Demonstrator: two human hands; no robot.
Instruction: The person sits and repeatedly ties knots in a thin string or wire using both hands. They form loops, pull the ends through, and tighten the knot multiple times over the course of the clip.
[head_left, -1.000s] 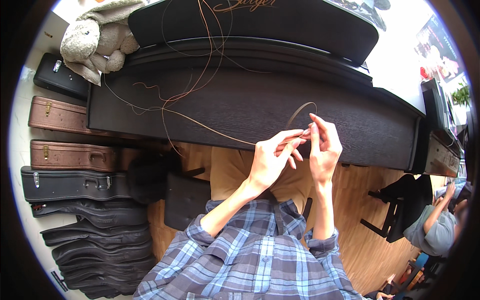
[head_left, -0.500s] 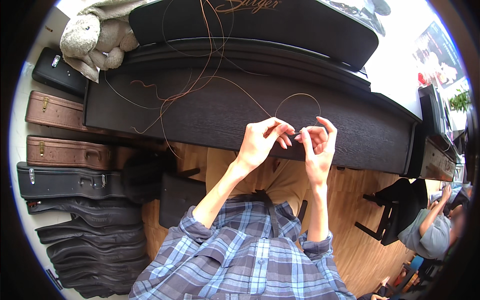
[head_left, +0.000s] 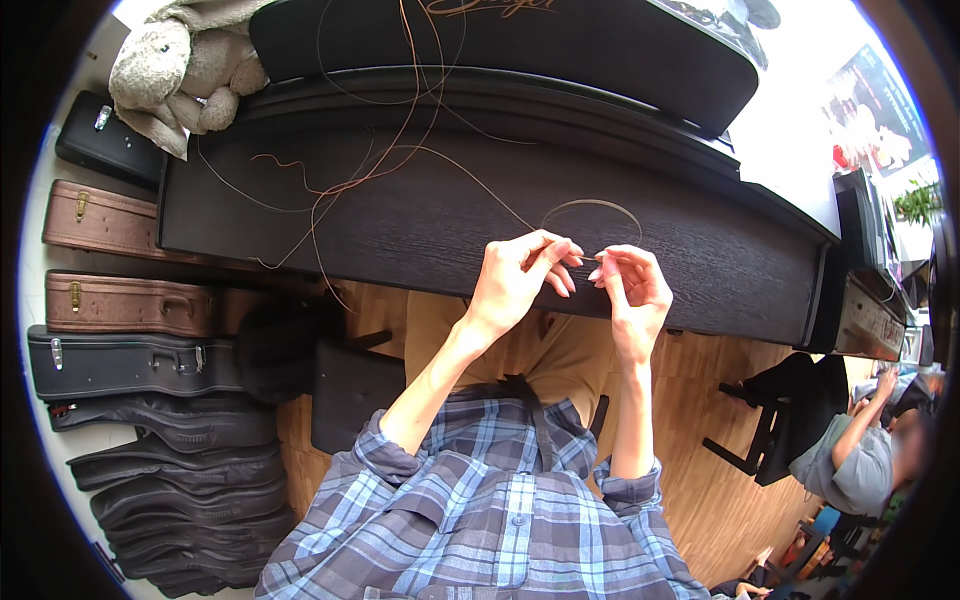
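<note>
My left hand (head_left: pixel 505 285) and my right hand (head_left: pixel 635 295) face each other over the front edge of a black piano's closed lid (head_left: pixel 730 265). Each pinches a thin metal instrument string between thumb and fingers, with a short gap between the fingertips. A curved stretch of this string (head_left: pixel 598 203) arches above the hands and comes down behind my right fingers. From the left hand, another length runs up and left to a loose tangle of copper-coloured and pale strings (head_left: pixel 345 185) on the lid. The string's ends at my fingertips are too fine to make out.
A grey plush rabbit (head_left: pixel 150 70) sits at the piano's left end. Brown and black instrument cases (head_left: pixel 130 300) are stacked along the left, with soft black bags below. A black bench (head_left: pixel 350 400) stands beside my legs. At the right, a person (head_left: pixel 850 460) sits near a black chair (head_left: pixel 790 410).
My right fingers have folded in from a more spread pose. The string's loop has flattened from a rounder arch. The strings on the lid stay as they were.
</note>
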